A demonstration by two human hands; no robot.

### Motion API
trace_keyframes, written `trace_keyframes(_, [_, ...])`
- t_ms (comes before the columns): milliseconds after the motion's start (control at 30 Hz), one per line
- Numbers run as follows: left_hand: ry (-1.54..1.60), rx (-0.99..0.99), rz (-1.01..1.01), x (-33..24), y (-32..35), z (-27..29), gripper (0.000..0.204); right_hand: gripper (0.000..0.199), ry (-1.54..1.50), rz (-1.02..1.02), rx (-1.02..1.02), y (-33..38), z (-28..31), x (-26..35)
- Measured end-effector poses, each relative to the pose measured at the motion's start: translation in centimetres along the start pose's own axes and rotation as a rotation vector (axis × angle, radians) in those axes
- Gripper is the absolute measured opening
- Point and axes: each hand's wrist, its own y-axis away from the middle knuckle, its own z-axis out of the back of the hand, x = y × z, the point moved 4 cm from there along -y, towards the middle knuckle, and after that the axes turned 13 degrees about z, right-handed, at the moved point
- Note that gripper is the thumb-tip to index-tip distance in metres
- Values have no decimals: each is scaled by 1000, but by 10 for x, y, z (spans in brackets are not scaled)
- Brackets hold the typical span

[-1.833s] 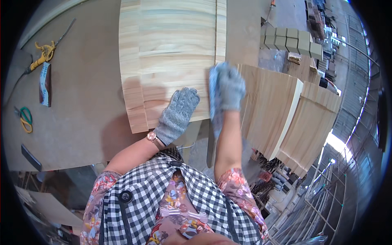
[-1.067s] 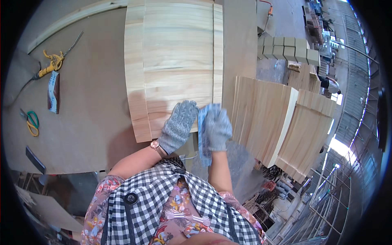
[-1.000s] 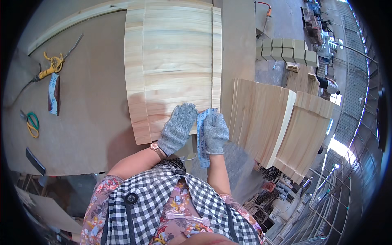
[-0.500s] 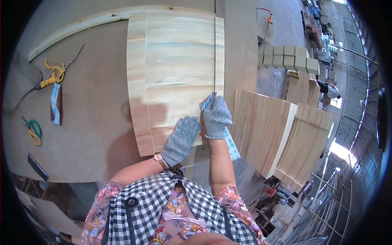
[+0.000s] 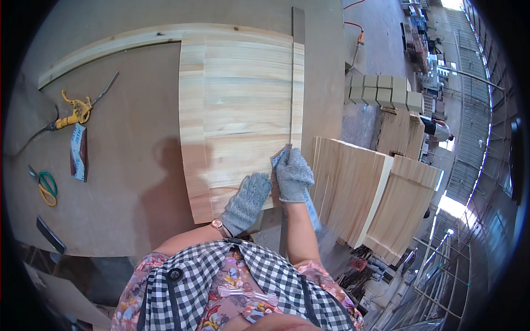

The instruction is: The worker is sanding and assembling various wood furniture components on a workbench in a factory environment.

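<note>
A pale wooden panel (image 5: pixel 248 105) made of glued strips lies flat on the workbench. A narrow groove runs along its right side. My left hand (image 5: pixel 248 201), in a grey knit glove, rests on the panel's near edge with its fingers stretched out. Beside it, my gloved right hand (image 5: pixel 294 176) grips a strip of sandpaper (image 5: pixel 280 157) with a blue and white printed backing. The sandpaper's upper end meets the panel at the groove. Its loose tail hangs below the right hand, blurred.
On the bench (image 5: pixel 127 209) at left lie a yellow air blow gun (image 5: pixel 74 115), another sandpaper piece (image 5: pixel 79 151) and scissors (image 5: pixel 46 187). A long wooden strip (image 5: pixel 110 49) borders the panel's far side. Stacked panels (image 5: pixel 353 187) stand at right; a person (image 5: pixel 439 129) is farther off.
The whole view has shifted, so the panel and bench appear lower. Both hands keep nearly the same place on the panel. The sandpaper's loose tail has swung and blurred.
</note>
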Motion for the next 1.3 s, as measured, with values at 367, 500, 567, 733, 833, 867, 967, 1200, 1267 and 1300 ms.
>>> trace_keyframes(367, [-61,16,-43,-32,-10,33,52,26,-113,120,-299,-174,59,5])
trace_keyframes(500, [-65,20,-22,-35,-6,41,53,30,-102,-66,-74,-67,70,-2])
trace_keyframes(567, [-64,20,-24,-37,-7,48,53,29,-83,-32,-70,-64,81,-4])
trace_keyframes(733, [382,183,-43,-24,-38,86,59,26,-142,80,-254,-86,104,-10])
trace_keyframes(833, [293,131,33,10,-98,124,58,25,-127,31,-273,-89,74,-20])
trace_keyframes(867, [165,-33,60,30,-125,129,59,24,-102,2,-250,-90,61,-21])
trace_keyframes(967, [-114,-437,84,93,-229,152,56,23,-137,23,-279,-110,40,-24])
trace_keyframes(1200, [-190,-180,316,159,-372,135,46,23,-141,97,-353,-223,31,-6])
trace_keyframes(1267, [-166,-273,265,162,-380,128,44,23,-2,208,-363,-280,35,1])
trace_keyframes(1300, [-158,-267,258,161,-385,126,44,23,-29,135,-354,-312,37,-2])
